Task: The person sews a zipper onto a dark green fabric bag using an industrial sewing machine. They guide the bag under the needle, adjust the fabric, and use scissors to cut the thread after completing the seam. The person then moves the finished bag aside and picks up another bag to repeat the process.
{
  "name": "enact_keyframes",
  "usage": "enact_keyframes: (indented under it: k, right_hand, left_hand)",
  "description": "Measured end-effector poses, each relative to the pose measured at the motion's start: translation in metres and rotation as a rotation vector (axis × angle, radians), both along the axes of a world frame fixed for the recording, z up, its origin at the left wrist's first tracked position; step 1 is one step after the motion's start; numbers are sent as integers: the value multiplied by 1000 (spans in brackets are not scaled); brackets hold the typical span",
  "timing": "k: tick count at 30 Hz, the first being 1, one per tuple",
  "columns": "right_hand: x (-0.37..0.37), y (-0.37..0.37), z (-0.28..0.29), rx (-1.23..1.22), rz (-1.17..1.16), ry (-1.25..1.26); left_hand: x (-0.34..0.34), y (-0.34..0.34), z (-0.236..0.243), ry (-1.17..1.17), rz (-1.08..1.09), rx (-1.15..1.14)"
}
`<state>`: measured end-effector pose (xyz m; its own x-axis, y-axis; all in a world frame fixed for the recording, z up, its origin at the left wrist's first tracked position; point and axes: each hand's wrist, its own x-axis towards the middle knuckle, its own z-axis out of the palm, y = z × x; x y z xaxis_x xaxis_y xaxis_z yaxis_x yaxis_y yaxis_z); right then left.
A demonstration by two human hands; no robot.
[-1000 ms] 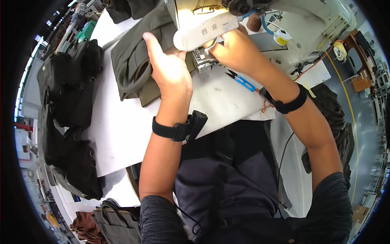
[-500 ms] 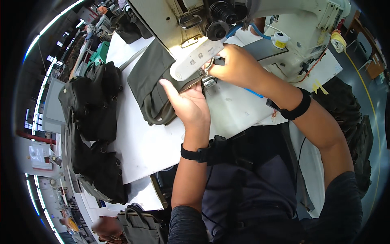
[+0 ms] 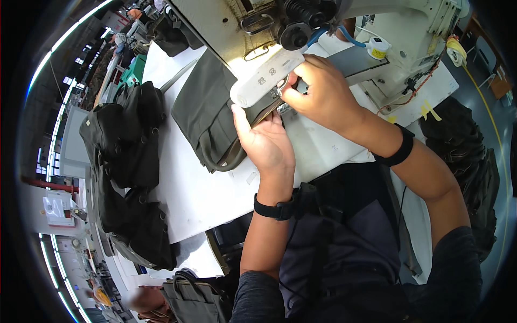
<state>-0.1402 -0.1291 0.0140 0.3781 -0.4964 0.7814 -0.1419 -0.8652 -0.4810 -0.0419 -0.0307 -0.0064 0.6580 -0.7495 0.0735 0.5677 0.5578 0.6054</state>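
A dark green fabric bag (image 3: 196, 99) lies on the white worktable, its looped handle towards me and one end under the sewing machine's head. My left hand (image 3: 269, 144) is closed on the bag's edge along a brass-toothed zipper (image 3: 267, 114); its thumb rests on top and the fingertips are partly hidden. Beside the machine's long white guard (image 3: 264, 81), my right hand (image 3: 322, 91) pinches the bag's edge. Small metal parts show by those fingertips. The guard covers the spot where fabric meets needle.
The sewing machine (image 3: 425, 48) fills the upper right, with a small white-and-yellow round item (image 3: 378, 48) on it. Several dark bags (image 3: 121, 156) are piled along the table's left side. Another bag (image 3: 196, 299) is at lower left, near a person. More dark fabric (image 3: 458, 151) lies at right.
The whole view has shifted slightly, so most things sit a little further right and lower. Both hands keep hold of the bag, with the right hand's fingers somewhat more curled.
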Motion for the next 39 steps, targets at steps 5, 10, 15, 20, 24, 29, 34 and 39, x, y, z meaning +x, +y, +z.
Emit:
enact_keyframes:
  k: [5, 10, 15, 20, 24, 29, 34, 39]
  right_hand:
    - [2, 3, -1, 84, -18, -8]
    - [1, -8, 5, 16, -90, 266]
    - [3, -21, 17, 147, -139, 408]
    - [29, -17, -12, -20, -163, 267]
    - [26, -18, -5, 180, -219, 203]
    - [38, -14, -17, 32, -391, 192]
    - [36, -10, -4, 42, -295, 489]
    - [26, -21, -9, -108, -270, 362]
  left_hand:
    - [-3, -1, -5, 6, 10, -43]
    - [-2, -16, -13, -28, 7, 39]
    - [2, -28, -14, 1, -65, 7]
    - [21, -24, -23, -114, -125, 36]
    - [5, -26, -8, -146, -39, 120]
    - [-2, -27, -8, -172, 47, 173]
    - [7, -26, -14, -202, -23, 105]
    - [20, -31, -28, -264, -36, 82]
